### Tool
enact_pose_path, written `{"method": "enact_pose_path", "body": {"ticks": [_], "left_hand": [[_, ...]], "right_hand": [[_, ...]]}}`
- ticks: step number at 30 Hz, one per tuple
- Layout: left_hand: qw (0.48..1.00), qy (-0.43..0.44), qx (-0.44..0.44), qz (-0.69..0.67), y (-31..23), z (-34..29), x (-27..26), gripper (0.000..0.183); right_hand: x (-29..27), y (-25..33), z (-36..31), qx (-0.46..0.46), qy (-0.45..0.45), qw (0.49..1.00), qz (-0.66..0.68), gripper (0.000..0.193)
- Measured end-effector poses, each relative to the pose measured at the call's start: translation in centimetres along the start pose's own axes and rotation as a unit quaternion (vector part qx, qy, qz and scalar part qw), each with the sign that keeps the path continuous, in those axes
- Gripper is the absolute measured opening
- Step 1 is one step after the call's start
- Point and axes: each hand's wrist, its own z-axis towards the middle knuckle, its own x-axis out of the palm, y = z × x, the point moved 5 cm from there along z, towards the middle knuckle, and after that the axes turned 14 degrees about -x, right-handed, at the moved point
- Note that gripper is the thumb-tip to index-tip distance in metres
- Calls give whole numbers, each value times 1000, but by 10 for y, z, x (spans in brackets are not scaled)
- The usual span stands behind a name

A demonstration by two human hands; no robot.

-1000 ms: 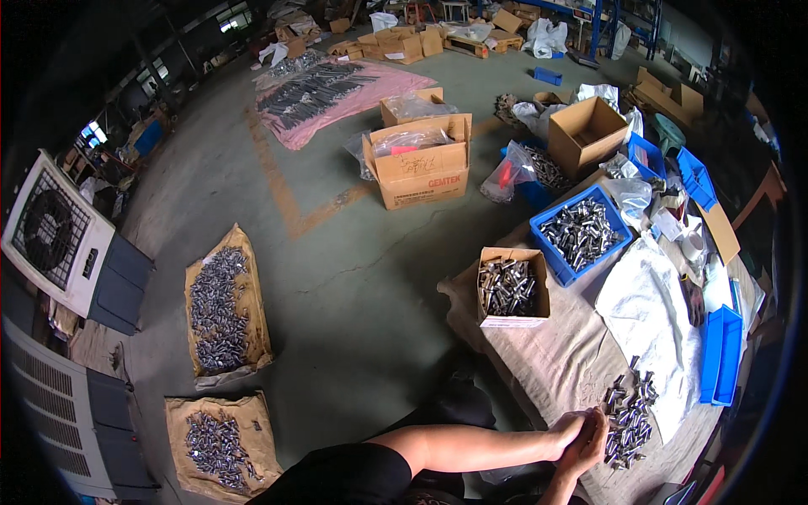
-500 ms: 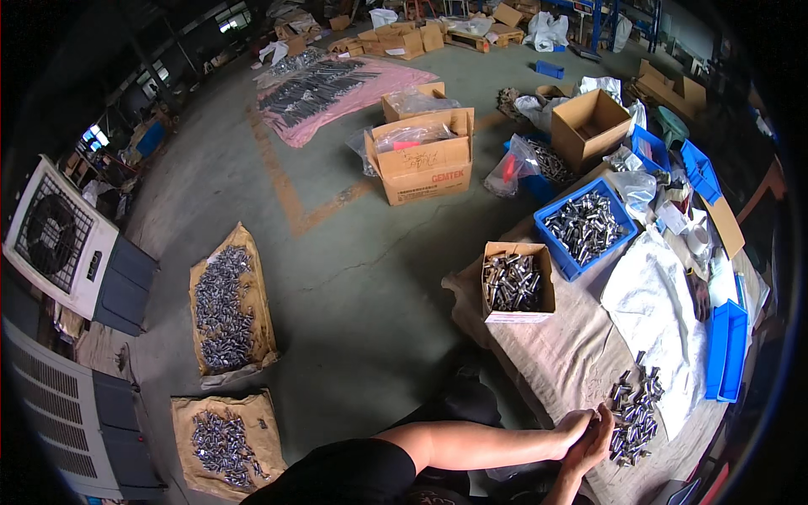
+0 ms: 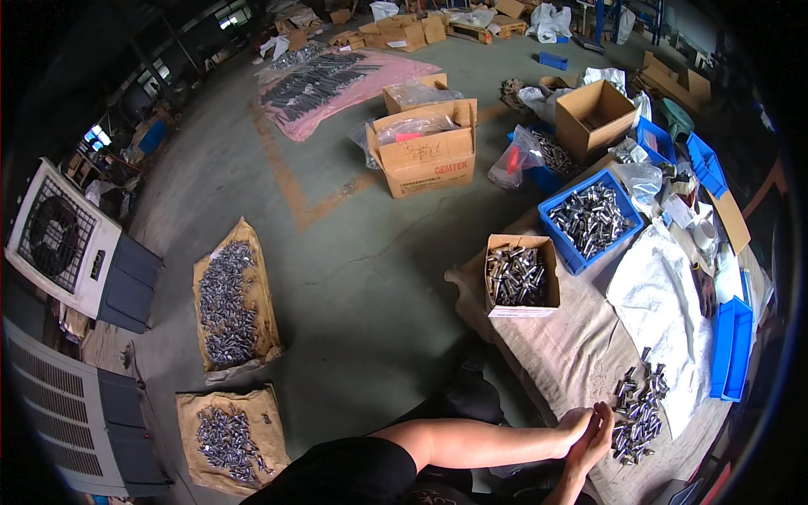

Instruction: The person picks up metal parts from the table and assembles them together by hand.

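Note:
My left hand (image 3: 575, 427) and my right hand (image 3: 596, 443) are pressed together over the near edge of a cloth-covered work table. The fingers of both look curled, and whatever may be between them is hidden. Right beside them lies a loose pile of short, shiny metal cylindrical parts (image 3: 640, 418). Farther back on the cloth (image 3: 551, 358) stands an open cardboard box (image 3: 523, 310) holding similar metal parts. Behind it sits a blue plastic bin (image 3: 576, 263), also filled with such parts.
A white woven sack (image 3: 659, 290) and a blue tray (image 3: 730, 353) lie to the right. On the floor at left, two brown sheets (image 3: 268, 324) bear small metal parts, near a white air cooler (image 3: 94, 227). Large cardboard boxes (image 3: 433, 172) and a pink cloth (image 3: 404, 76) are farther off.
The whole view has shifted slightly, with the far boxes sitting a little higher in the picture. My hands stay together in almost the same place beside the pile.

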Motion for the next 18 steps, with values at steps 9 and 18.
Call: {"method": "enact_pose_path", "body": {"ticks": [9, 18], "left_hand": [[993, 114, 0, -40, 6, -10, 4, 27], [988, 153, 13, -14, 7, -13, 6, 24]], "right_hand": [[-5, 12, 6, -48, 25, 997, -51, 19], [-4, -2, 3, -1, 30, 999, -14, 18]]}}
